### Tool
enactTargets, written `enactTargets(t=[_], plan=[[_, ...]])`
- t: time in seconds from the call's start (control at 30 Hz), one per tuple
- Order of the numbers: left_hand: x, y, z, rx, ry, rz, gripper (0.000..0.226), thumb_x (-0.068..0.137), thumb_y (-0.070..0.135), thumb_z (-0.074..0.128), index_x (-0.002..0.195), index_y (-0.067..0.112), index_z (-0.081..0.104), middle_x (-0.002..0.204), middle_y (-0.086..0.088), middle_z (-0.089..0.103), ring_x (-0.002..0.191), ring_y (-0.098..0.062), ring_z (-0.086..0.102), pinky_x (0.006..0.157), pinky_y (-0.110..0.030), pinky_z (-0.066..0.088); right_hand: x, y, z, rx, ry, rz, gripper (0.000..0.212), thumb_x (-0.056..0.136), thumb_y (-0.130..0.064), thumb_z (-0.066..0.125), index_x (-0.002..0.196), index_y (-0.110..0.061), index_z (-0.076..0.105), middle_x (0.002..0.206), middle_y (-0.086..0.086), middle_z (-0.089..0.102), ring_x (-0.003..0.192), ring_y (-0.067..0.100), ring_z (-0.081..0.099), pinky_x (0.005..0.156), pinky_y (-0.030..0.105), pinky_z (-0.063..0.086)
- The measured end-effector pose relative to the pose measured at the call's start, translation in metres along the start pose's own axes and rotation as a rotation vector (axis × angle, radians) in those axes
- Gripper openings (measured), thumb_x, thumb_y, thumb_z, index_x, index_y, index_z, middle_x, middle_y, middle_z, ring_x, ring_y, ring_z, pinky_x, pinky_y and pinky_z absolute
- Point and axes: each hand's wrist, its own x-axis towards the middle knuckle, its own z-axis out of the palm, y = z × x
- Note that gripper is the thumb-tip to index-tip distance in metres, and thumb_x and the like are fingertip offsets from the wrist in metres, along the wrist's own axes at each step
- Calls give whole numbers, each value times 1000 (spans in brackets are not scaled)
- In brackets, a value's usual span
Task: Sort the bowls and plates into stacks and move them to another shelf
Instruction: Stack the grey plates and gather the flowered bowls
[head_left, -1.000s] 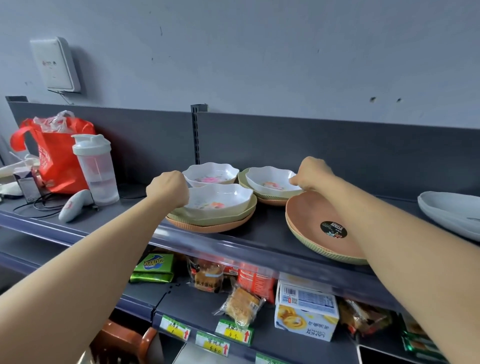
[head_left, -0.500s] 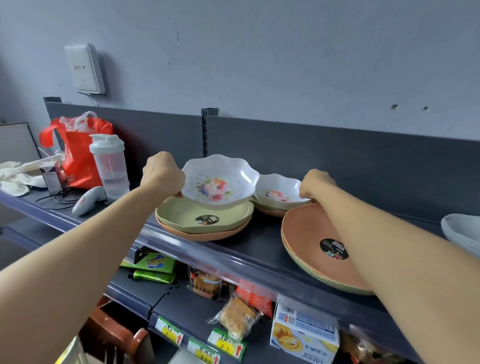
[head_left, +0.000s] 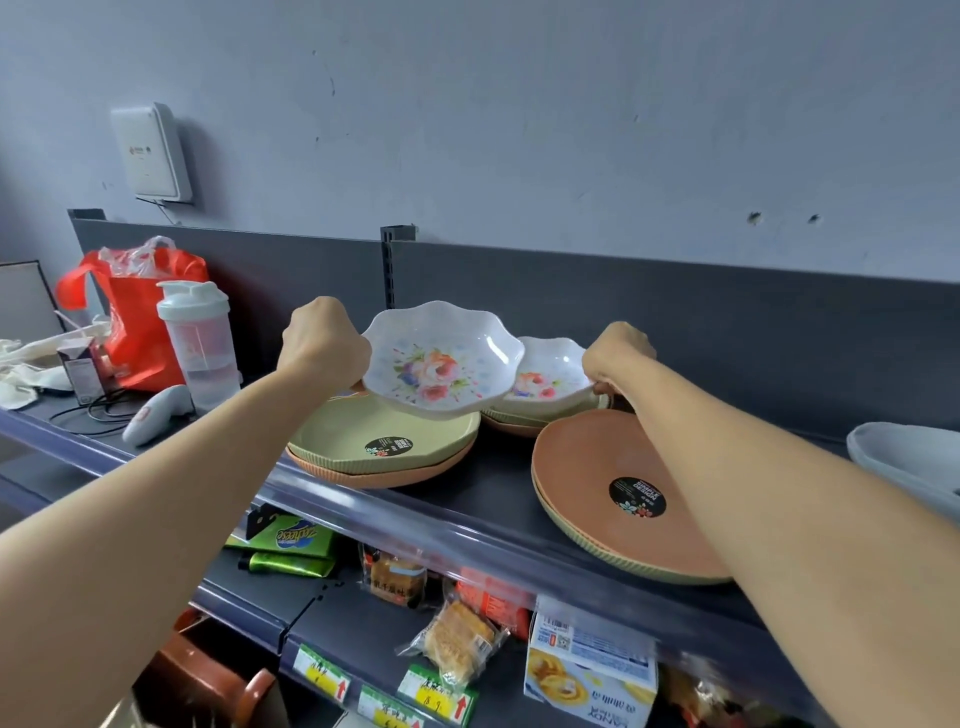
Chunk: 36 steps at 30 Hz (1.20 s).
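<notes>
Tilting toward the camera, the lifted floral bowl (head_left: 441, 364) is held by its left rim in the closed left hand (head_left: 324, 340), directly left of the second floral bowl (head_left: 545, 382), whose right rim is pinched by the right hand (head_left: 615, 358) on the shelf (head_left: 498, 483).

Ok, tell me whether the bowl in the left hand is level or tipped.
Tipped. The left hand holds the floral bowl with its inside facing the camera.
</notes>
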Motion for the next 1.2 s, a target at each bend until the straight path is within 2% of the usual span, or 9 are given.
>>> enactTargets(t=[0.1,0.2,0.3,0.37,0.5,0.7,0.77,0.87,1.2], plan=[[4,11,5,-34,-12,40,20,79,-4,49,89,-11,65,89,-23,67,67,-30,53,58,-31,46,-5,5,-20,26,111,-9,18,85,3,50,70,-5,49,87,11,61,79,28,65,70,33,57],[3,33,16,-87,-57,106,12,79,-4,45,73,0,55,74,-14,54,64,-26,43,51,-24,36,-13,25,-52,20,231,44,21,85,4,52,68,-7,45,100,14,64,86,29,63,65,28,50],[-9,66,34,-189,-142,193,14,77,-5,43,70,6,48,71,-11,49,64,-26,46,54,-28,41,-28,60,-93,-21,345,146,11,84,6,52,77,-3,51,98,15,61,90,30,62,63,28,45],[-22,91,48,-267,-218,254,12,77,-3,43,70,3,51,72,-14,56,64,-29,57,60,-33,51,-40,90,-121,-49,422,226,22,83,6,51,66,-5,41,92,13,54,84,31,57,58,29,43],[-56,143,74,-329,-354,348,14,83,-4,45,75,3,54,64,-9,53,56,-28,53,49,-23,40,-67,147,-169,-112,553,371,28,83,6,50,63,-8,37,88,11,54,78,27,52,45,24,33],[-90,199,108,-317,-415,452,32,81,-4,44,55,9,29,57,-5,31,49,-20,24,46,-21,26,-86,201,-219,-146,639,488,19,84,6,52,67,-3,46,103,16,66,83,31,60,66,28,43],[-99,217,116,-324,-427,461,30,82,-3,43,56,8,32,58,-6,35,49,-21,28,45,-22,27,-84,215,-235,-135,673,513,7,85,6,53,81,1,55,108,17,65,93,32,62,68,28,42],[-114,245,129,-333,-454,481,16,83,-1,44,67,5,45,67,-11,48,56,-27,43,46,-23,33,-79,236,-258,-115,729,540,22,86,5,54,108,4,60,116,18,64,106,34,62,72,31,46],[-182,345,176,-419,-533,562,11,81,-2,45,75,3,54,72,-12,55,63,-28,52,47,-23,41,-76,324,-327,-92,847,601,28,90,2,57,117,5,57,122,20,61,110,35,61,73,31,46]])
